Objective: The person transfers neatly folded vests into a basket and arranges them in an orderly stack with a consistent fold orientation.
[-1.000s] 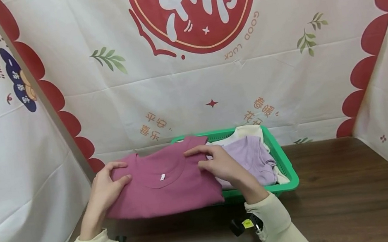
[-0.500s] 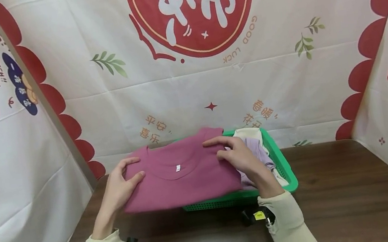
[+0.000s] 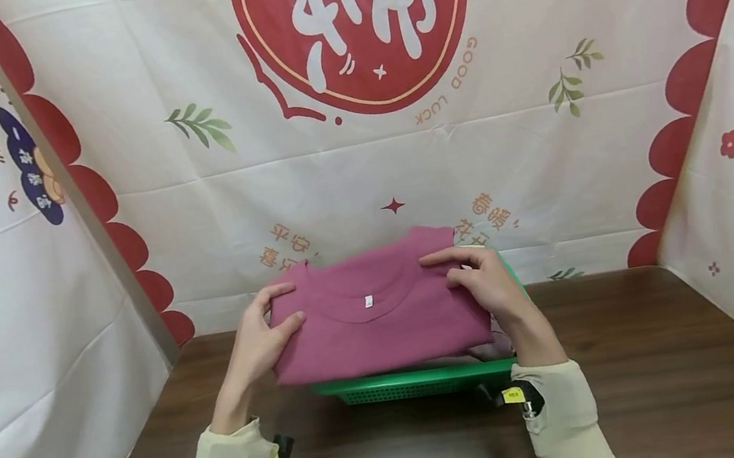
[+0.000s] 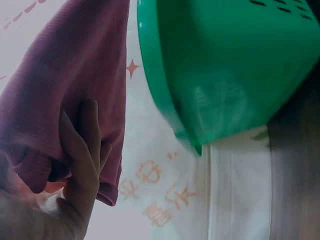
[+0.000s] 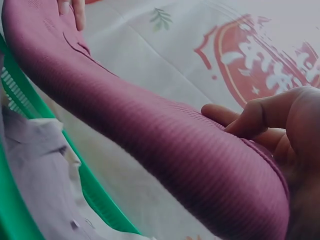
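Observation:
A folded plum-pink T-shirt (image 3: 383,337) with a small white neck label hangs level above a green plastic basket (image 3: 418,381). My left hand (image 3: 262,336) grips its left side, thumb on top and, in the left wrist view, fingers (image 4: 82,155) underneath. On the opposite side my right hand (image 3: 489,286) pinches the shirt between thumb and fingers. The right wrist view shows a gap between the shirt and the basket, where a folded lilac garment (image 5: 40,175) lies with cream cloth (image 5: 112,232) beside it. In the head view the shirt hides most of the basket's inside.
The basket stands on a dark brown wooden table (image 3: 606,351), near its back edge. A white printed cloth (image 3: 345,177) hangs behind the table, with more cloth (image 3: 71,344) along the left and right sides.
Both hands have carried the shirt to the right and slightly up in the view. It now covers most of the basket and the lilac garment that showed before.

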{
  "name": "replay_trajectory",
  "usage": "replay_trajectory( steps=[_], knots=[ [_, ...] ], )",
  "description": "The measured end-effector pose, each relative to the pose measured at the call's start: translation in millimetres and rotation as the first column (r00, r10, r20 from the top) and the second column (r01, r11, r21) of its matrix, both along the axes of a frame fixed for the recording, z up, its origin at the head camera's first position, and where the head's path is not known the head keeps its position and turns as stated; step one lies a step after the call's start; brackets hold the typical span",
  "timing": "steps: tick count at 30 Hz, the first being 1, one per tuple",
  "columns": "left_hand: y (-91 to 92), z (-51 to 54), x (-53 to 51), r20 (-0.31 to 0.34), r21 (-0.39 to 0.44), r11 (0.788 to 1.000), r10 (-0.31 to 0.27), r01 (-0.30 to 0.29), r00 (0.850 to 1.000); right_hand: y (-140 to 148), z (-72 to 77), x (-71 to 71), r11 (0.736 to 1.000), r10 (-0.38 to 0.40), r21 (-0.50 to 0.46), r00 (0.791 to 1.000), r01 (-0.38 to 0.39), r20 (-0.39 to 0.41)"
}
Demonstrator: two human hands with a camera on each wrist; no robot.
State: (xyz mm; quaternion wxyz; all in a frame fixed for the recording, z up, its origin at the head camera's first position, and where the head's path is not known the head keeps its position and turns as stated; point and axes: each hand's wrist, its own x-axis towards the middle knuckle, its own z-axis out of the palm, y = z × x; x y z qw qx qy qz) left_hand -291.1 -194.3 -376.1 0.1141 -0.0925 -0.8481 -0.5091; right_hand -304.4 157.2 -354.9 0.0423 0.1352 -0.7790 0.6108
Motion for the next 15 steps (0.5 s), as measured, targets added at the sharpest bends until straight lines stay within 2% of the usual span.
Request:
replay_trajectory(
  steps=[4,9,12,15],
  knots=[
    [11.2,1.2,-5.1,-0.011,0.007,1.000,-0.002,0.003,1.000,11.9,-0.7,-0.4,1.000,0.003,-0.012,1.000,-0.003,0.027],
    [24.6,0.1,-11.7,-0.010,0.030,0.999,-0.045,0.045,0.999,26.8,-1.6,0.5,1.000,-0.007,0.001,0.998,0.007,0.061],
    [31.8,-1.4,-15.0,0.005,0.057,0.996,-0.068,0.067,0.998,34.3,-3.7,-0.2,1.000,-0.020,0.025,0.998,0.019,0.055],
    [38.0,-4.0,-17.9,0.029,0.111,0.989,-0.097,0.093,0.995,39.0,-7.0,-2.0,0.998,-0.040,0.055,0.999,0.040,0.010]
  ],
)
